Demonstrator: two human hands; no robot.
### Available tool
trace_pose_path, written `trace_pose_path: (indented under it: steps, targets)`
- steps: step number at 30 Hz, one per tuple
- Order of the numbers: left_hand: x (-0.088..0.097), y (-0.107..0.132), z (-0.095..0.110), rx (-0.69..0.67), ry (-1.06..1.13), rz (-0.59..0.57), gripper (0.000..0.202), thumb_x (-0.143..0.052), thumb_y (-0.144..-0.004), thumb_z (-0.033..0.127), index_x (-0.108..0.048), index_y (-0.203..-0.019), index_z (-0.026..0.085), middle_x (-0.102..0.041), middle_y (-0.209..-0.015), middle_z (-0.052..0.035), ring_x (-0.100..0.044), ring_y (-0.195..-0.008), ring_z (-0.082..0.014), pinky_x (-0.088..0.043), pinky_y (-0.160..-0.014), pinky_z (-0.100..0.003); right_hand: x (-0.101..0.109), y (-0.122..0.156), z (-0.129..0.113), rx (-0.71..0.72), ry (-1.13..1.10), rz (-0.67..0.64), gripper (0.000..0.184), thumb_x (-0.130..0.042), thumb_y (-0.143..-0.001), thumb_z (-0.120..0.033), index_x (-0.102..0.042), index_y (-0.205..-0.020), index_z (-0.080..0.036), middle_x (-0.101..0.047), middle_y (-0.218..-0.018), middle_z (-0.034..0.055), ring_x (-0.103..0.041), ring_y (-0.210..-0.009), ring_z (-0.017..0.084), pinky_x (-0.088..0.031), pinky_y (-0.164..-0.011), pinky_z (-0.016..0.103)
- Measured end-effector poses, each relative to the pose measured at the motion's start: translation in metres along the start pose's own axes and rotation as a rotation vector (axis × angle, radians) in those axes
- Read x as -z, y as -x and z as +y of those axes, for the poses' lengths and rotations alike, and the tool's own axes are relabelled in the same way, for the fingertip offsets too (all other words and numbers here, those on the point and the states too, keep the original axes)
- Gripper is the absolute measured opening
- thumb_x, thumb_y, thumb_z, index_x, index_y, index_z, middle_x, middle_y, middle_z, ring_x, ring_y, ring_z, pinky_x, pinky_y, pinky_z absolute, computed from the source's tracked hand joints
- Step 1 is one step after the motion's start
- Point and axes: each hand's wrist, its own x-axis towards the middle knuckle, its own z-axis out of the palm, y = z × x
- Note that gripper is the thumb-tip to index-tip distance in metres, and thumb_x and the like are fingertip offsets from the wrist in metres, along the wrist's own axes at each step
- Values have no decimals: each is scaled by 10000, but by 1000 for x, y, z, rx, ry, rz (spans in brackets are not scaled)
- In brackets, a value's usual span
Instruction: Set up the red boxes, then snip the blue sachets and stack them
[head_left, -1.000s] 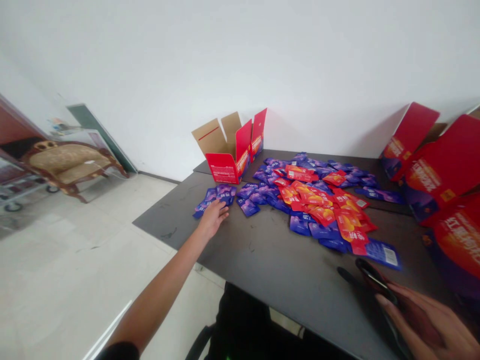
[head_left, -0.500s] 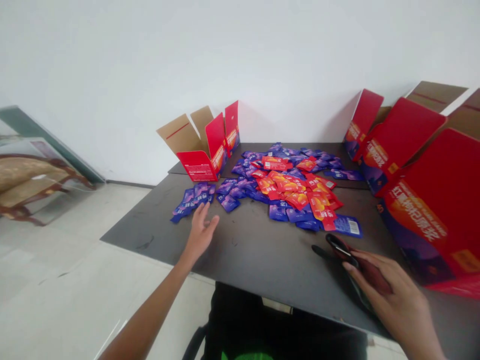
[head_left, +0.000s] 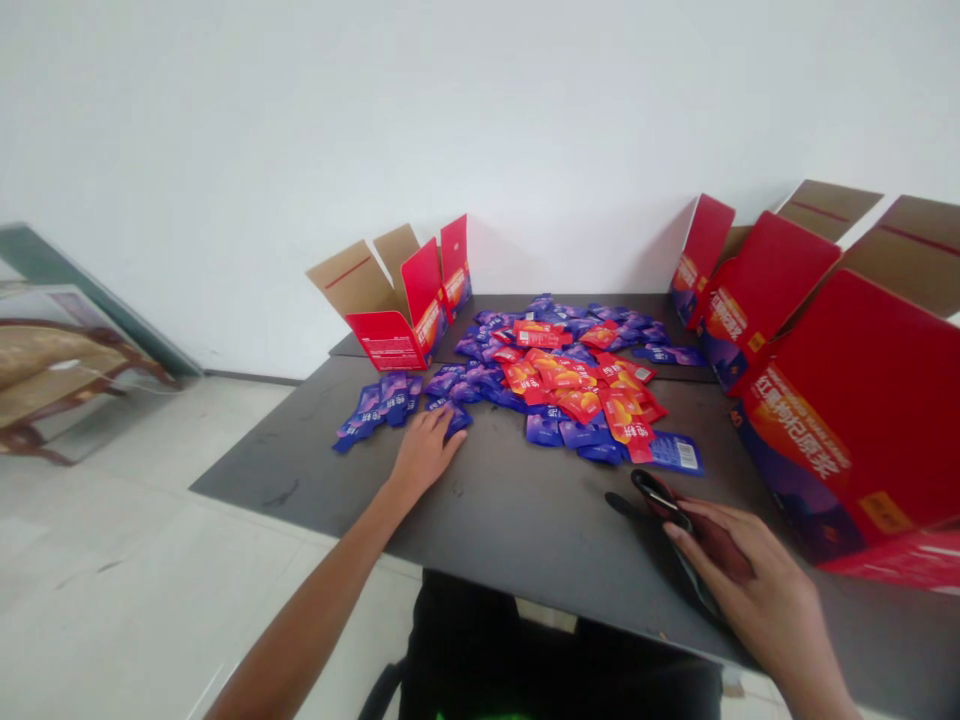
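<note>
My left hand [head_left: 424,450] rests over the near-left edge of the sachet pile. Its fingers lie stretched across a blue-purple sachet [head_left: 455,421], thumb held apart, and they partly cover it. To its left, several more blue sachets [head_left: 369,408] lie in a small overlapping group. In my right hand [head_left: 757,580] is a dark red and black case [head_left: 709,550], perhaps a wallet, gripped between thumb and fingers near the table's front edge. Its exact kind is unclear. Beyond it spreads the heap of red-orange sachets [head_left: 568,373] on top of blue ones.
An open red carton [head_left: 386,340] with raised flaps stands at the table's back left. Larger open red cartons [head_left: 847,410] line the right side. Everything is on a dark grey table [head_left: 300,450] against a white wall. A wooden chair [head_left: 60,370] is on the floor far left.
My left hand has moved right and come down from beside the small blue group onto a sachet at the pile's edge. The right hand still holds the case. The view has shifted slightly.
</note>
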Motion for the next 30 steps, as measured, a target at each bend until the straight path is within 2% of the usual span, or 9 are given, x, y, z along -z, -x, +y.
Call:
trace_pose_path:
  steps: [3, 5, 10, 14, 17, 21, 26, 30]
  targets:
    - [14, 24, 10, -47, 23, -54, 495, -479, -1065, 485, -624, -1394, 145, -629, -1429, -159, -562, -1337, -311, -439, -1177, -500, 1, -1, -2, 0, 2, 4, 383, -668, -929, -595, -716, -1161, -295, -734, -1118, 40, -716, -978, 243, -564, -876, 379]
    - [28, 43, 24, -71, 72, -103, 479, -519, -1053, 502, -619, -1398, 185, -629, -1439, -120, -564, -1343, -284, -449, -1178, -480, 2, -2, -5, 2, 0, 4, 371, -660, -938, -584, -717, -1157, -291, -733, -1109, 43, -714, -971, 239, -560, -879, 379]
    - [56, 87, 82, -190, 293, -262, 436, -627, -1009, 466, -611, -1371, 224, -601, -1465, -101, -557, -1356, -271, -459, -1179, -481, 4, -5, -17, 0, -26, 24, 335, -678, -941, -541, -726, -1136, -273, -731, -1091, 55, -706, -972, 239, -563, -903, 387]
    - [61, 106, 130, -340, 379, -337, 491, -621, -1022, 414, -518, -1460, 218, -549, -1535, -108, -504, -1431, -260, -444, -1207, -461, 3, -6, -21, -23, -40, 21, 312, -695, -939, -508, -728, -1130, -264, -734, -1094, 67, -701, -1002, 252, -562, -927, 411]
    - [55, 113, 152, -412, 377, -320, 507, -577, -1050, 389, -460, -1508, 207, -532, -1564, -113, -452, -1489, -265, -436, -1219, -479, 3, -5, -22, -43, -43, 24, 328, -703, -934, -507, -729, -1133, -247, -736, -1097, 78, -701, -1011, 259, -567, -926, 416]
    - [45, 124, 160, -463, 326, -204, 465, -572, -1052, 390, -507, -1459, 174, -525, -1560, -152, -420, -1511, -302, -463, -1191, -523, 3, -6, -24, -57, -43, 27, 323, -699, -935, -502, -732, -1129, -246, -740, -1104, 82, -703, -1020, 259, -570, -925, 415]
    - [36, 142, 154, -495, 310, 7, 318, -652, -1014, 250, -628, -1320, 168, -644, -1383, -148, -586, -1342, -279, -545, -1099, -446, 3, -6, -26, -45, -36, 20, 310, -696, -944, -486, -730, -1136, -244, -737, -1103, 75, -698, -1018, 246, -562, -921, 396]
    - [31, 148, 150, -490, 334, 71, 303, -597, -1030, 165, -649, -1326, 198, -702, -1276, -108, -654, -1222, -254, -577, -1025, -424, 1, -6, -23, -33, -42, 27, 301, -709, -941, -471, -728, -1137, -243, -734, -1106, 71, -693, -1034, 245, -556, -942, 402]
